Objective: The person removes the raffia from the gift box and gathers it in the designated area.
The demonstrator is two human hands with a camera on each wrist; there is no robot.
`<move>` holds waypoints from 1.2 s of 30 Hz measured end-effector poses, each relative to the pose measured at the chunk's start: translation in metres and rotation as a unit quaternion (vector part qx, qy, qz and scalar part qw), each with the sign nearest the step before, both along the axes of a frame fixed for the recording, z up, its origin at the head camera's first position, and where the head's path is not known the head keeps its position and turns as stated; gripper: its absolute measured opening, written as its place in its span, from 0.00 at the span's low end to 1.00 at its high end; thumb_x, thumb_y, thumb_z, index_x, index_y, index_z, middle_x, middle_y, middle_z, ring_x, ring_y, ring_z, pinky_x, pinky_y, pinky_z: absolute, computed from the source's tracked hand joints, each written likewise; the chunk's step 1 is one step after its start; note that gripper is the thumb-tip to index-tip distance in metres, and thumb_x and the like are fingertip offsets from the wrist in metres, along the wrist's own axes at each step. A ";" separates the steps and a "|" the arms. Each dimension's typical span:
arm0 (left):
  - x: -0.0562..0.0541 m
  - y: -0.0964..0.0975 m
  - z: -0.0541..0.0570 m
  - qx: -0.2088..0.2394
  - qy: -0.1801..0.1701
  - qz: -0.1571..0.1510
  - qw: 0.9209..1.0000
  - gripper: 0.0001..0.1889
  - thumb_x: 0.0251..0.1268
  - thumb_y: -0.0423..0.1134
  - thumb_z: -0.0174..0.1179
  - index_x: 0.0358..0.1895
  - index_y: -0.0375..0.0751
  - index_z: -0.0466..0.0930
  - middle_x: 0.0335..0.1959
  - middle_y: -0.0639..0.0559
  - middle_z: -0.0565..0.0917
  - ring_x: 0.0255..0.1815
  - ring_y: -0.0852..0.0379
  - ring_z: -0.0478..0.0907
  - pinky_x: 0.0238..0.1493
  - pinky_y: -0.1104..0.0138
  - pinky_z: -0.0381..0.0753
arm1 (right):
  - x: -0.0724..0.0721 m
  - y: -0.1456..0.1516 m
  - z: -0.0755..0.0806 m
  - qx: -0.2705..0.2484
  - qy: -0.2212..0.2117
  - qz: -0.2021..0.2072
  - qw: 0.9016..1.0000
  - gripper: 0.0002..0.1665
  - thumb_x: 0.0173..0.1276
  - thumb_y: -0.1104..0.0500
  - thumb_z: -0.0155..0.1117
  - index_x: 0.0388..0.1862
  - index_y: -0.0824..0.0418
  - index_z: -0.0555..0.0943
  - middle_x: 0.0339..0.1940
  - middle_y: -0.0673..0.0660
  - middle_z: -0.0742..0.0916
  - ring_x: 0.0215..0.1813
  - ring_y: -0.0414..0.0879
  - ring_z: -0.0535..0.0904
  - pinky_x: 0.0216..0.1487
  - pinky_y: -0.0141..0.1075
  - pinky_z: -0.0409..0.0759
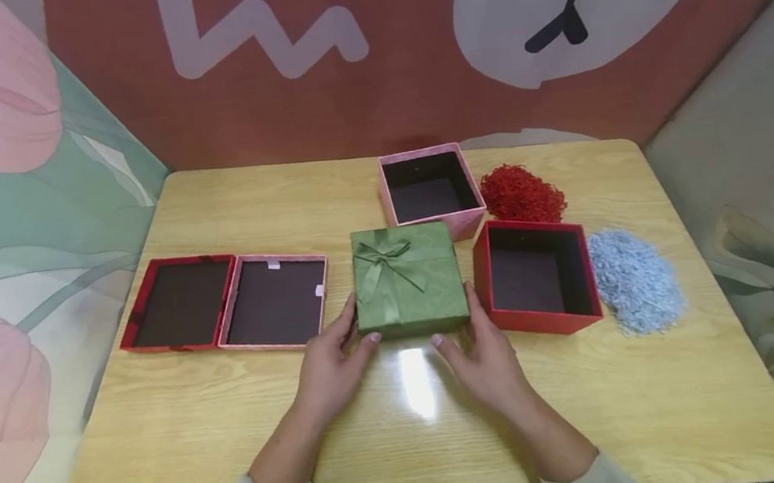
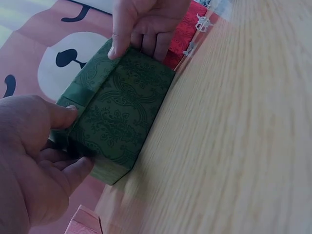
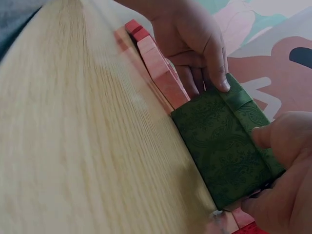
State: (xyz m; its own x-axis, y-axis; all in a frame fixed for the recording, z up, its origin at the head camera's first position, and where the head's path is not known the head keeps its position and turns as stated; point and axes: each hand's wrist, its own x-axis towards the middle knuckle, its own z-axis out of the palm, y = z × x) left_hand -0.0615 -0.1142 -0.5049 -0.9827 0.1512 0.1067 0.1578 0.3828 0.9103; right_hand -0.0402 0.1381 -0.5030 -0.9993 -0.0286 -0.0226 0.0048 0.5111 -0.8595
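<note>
In the head view, a green gift box (image 1: 428,300) with its lid on and a ribbon bow (image 1: 389,261) on top sits mid-table. My left hand (image 1: 332,365) grips its near left corner, and my right hand (image 1: 487,353) holds the near right corner. Both thumbs lie at the front, with the other fingers along the sides. The left wrist view shows the box's patterned front (image 2: 122,107), a thumb pressed at the lid's edge. From the right wrist, the same front (image 3: 209,146) appears between the two hands; some fingers are hidden behind the box.
Behind stands a lidless pink box (image 1: 466,224), and at right a lidless red box (image 1: 544,319). Red shredded paper (image 1: 519,192) and pale blue shredded paper (image 1: 639,282) lie beside them. At left, a red lid (image 1: 181,302) and a pink lid (image 1: 276,300) rest inside-up, side by side.
</note>
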 end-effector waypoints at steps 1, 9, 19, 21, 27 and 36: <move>0.000 0.000 0.000 -0.006 0.001 0.000 1.000 0.37 0.71 0.41 0.69 0.79 0.40 0.64 0.71 0.39 0.74 0.65 0.50 0.79 0.62 0.68 0.78 | -0.001 0.000 0.000 0.000 0.001 0.002 1.000 0.56 0.73 0.52 0.71 0.87 0.56 0.46 0.83 0.58 0.63 0.79 0.52 0.63 0.77 0.47 0.64; -0.002 -0.006 0.001 -0.038 0.005 -0.002 0.999 0.37 0.73 0.44 0.67 0.80 0.43 0.63 0.72 0.42 0.73 0.68 0.49 0.77 0.68 0.59 0.74 | -0.006 0.000 -0.003 0.006 0.047 0.004 0.999 0.46 0.76 0.57 0.67 0.86 0.59 0.55 0.80 0.57 0.68 0.77 0.51 0.67 0.74 0.46 0.70; -0.003 -0.004 0.000 -0.039 0.020 -0.010 0.999 0.36 0.74 0.42 0.65 0.80 0.42 0.62 0.72 0.41 0.73 0.68 0.48 0.77 0.67 0.61 0.75 | -0.005 0.000 -0.001 0.000 0.063 -0.002 0.998 0.46 0.76 0.58 0.67 0.86 0.56 0.56 0.80 0.55 0.69 0.76 0.51 0.68 0.71 0.43 0.72; -0.003 -0.004 0.000 -0.040 0.022 -0.011 0.999 0.36 0.74 0.42 0.65 0.80 0.42 0.62 0.72 0.41 0.73 0.68 0.48 0.76 0.67 0.60 0.75 | -0.005 0.000 -0.001 -0.004 0.065 -0.002 0.998 0.46 0.76 0.58 0.67 0.86 0.57 0.56 0.80 0.55 0.69 0.76 0.51 0.68 0.72 0.44 0.72; -0.003 -0.004 0.003 -0.053 0.044 -0.010 0.998 0.36 0.74 0.41 0.66 0.80 0.41 0.62 0.71 0.41 0.74 0.68 0.47 0.76 0.67 0.58 0.76 | -0.003 -0.001 0.000 -0.001 0.068 -0.006 0.998 0.46 0.77 0.58 0.66 0.86 0.56 0.55 0.81 0.53 0.68 0.78 0.50 0.66 0.73 0.44 0.71; -0.004 -0.004 0.013 -0.047 0.096 -0.011 0.994 0.39 0.69 0.38 0.70 0.80 0.45 0.63 0.73 0.44 0.72 0.68 0.47 0.76 0.68 0.57 0.75 | 0.000 -0.001 0.007 0.004 0.091 -0.018 0.996 0.47 0.76 0.58 0.67 0.86 0.50 0.55 0.80 0.52 0.68 0.78 0.48 0.66 0.75 0.48 0.68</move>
State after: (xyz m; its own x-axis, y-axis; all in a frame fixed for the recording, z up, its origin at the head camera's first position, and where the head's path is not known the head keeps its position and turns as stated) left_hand -0.0655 -0.1180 -0.4923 -0.9416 0.1911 0.2773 0.3354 0.4592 0.8225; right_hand -0.0402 0.1375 -0.4962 -0.9874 0.0065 0.1584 -0.1320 0.5195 -0.8442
